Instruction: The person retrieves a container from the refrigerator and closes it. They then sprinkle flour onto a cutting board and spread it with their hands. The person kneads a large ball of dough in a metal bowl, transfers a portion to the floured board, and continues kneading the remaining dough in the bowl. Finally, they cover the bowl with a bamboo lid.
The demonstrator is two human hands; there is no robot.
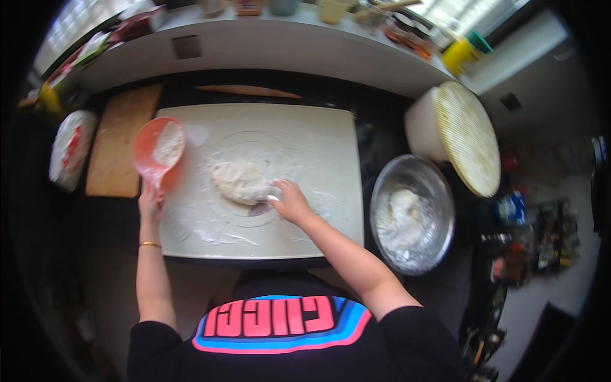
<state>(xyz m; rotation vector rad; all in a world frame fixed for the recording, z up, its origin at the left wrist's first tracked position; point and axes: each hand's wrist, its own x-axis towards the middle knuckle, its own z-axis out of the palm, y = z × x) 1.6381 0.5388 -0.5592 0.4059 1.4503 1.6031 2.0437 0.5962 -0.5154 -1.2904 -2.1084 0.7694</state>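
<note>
A flattened, floured lump of dough point(240, 182) lies near the middle of a pale kneading mat point(305, 129) dusted with flour. My right hand point(291, 201) is at the dough's right end, fingers apart; whether the fingertips press on it is hard to tell. At the mat's left edge my left hand point(152, 203) grips the handle of an orange-pink plastic scoop point(143, 148), which is tilted and holds white flour point(169, 143). A steel bowl point(446, 210) with more dough or flour inside stands to the right of the mat.
Left of the mat lie a wooden board point(117, 143) and a white bag with red marking point(71, 150). A pale tub point(425, 125) with a round woven-looking yellowish piece point(470, 138) against it stands at the back right. Jars and a yellow container point(460, 56) line the sill behind.
</note>
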